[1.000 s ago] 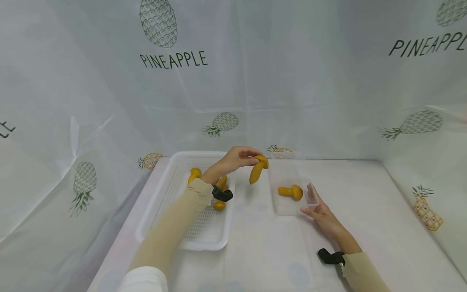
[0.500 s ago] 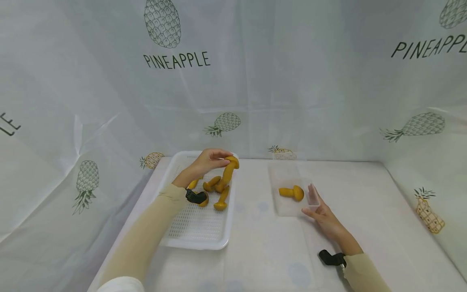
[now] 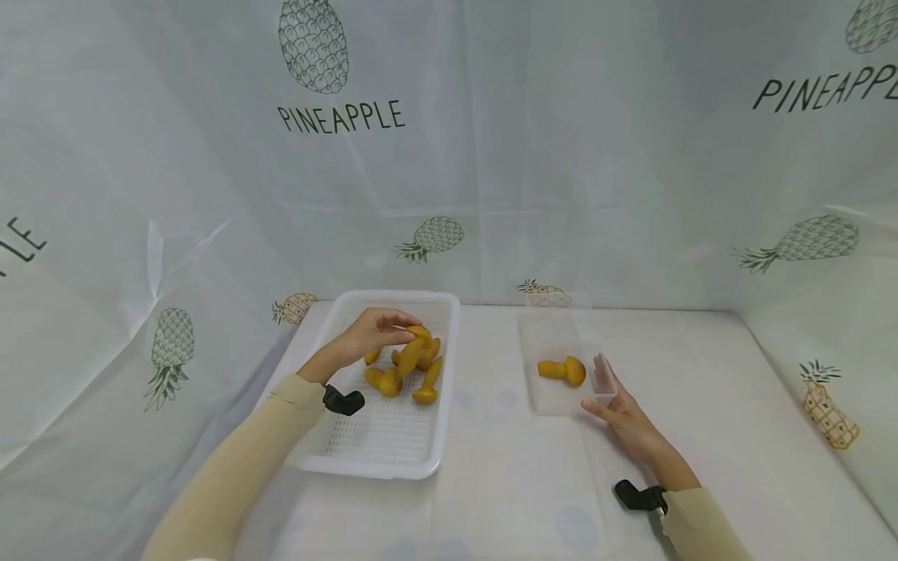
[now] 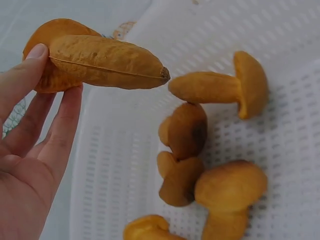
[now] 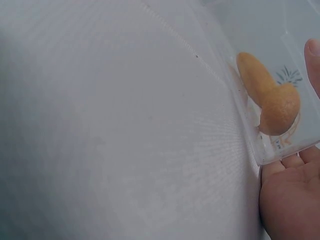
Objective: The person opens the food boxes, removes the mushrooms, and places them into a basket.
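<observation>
In the head view my left hand (image 3: pixel 379 333) is above the white basket, its thumb and fingers pinching the cap of a yellow-brown mushroom (image 4: pixel 107 60). That mushroom's stem points away from the palm in the left wrist view. Several more mushrooms (image 4: pixel 230 187) lie in the perforated basket (image 3: pixel 450 382) below. My right hand (image 3: pixel 627 421) holds the near right corner of a clear plastic box (image 3: pixel 554 403), thumb on one side and fingers on the other. One mushroom (image 3: pixel 563 370) lies on its side in that box, also visible in the right wrist view.
A pale cloth with faint spots covers the table (image 3: pixel 505 499). White pineapple-print sheeting (image 3: pixel 596 171) hangs behind and at both sides. The box's transparent lid (image 3: pixel 547 319) seems to stand out at its far side. Each wrist wears a black camera mount (image 3: pixel 344 400).
My left hand has moved left and slightly down with the mushroom, from between basket and box to over the basket. The right hand and box stay in place.
</observation>
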The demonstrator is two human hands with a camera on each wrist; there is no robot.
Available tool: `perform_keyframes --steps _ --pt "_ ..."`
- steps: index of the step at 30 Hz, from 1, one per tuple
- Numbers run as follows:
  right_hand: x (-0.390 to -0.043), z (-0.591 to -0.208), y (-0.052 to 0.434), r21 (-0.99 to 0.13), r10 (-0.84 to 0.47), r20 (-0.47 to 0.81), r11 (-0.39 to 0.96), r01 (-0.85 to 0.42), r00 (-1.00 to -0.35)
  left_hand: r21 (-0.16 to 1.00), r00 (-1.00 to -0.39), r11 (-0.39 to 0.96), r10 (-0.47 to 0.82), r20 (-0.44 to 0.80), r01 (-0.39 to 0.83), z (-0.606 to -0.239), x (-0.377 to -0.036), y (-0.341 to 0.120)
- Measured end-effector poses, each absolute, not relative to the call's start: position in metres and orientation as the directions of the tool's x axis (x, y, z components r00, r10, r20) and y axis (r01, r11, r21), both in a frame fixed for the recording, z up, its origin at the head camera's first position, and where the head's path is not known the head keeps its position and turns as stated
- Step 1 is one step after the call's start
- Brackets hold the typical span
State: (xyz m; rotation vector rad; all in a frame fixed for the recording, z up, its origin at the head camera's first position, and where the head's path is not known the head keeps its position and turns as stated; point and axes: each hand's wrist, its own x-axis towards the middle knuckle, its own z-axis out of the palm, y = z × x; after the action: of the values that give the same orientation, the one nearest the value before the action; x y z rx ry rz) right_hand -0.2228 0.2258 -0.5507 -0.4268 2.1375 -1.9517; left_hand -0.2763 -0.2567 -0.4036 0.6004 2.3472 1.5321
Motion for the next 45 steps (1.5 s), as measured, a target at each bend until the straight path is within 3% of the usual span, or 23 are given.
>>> perform_keyframes --steps 9,20,29,37,45 --pt "-0.224 -0.552 0.228 -0.995 -0.358 0.037 0.077 -0.069 -0.933 0.894 -0.852 0.397 0.522 -0.035 0.207 -0.414 -0.254 -0.274" --pt "-0.223 -0.553 0.228 -0.996 -0.351 0.033 0.064 -0.060 -0.936 0.891 -0.731 0.411 0.667 -0.148 0.194 -0.424 -0.234 -0.286" --pt "-0.223 -0.557 0.229 -0.996 -0.366 0.049 0.050 -0.072 -0.929 0.882 -0.717 0.429 0.675 -0.171 0.194 -0.424 -0.240 -0.289" --pt "-0.224 -0.556 0.229 -0.997 -0.369 0.032 0.052 -0.055 -0.929 0.861 -0.739 0.434 0.665 -0.106 0.266 -0.406 -0.260 -0.255" --pt "-0.225 -0.553 0.228 -0.996 -0.359 0.035 0.067 -0.063 -0.933 0.873 -0.727 0.348 0.686 0.011 0.341 -0.392 -0.287 -0.191"
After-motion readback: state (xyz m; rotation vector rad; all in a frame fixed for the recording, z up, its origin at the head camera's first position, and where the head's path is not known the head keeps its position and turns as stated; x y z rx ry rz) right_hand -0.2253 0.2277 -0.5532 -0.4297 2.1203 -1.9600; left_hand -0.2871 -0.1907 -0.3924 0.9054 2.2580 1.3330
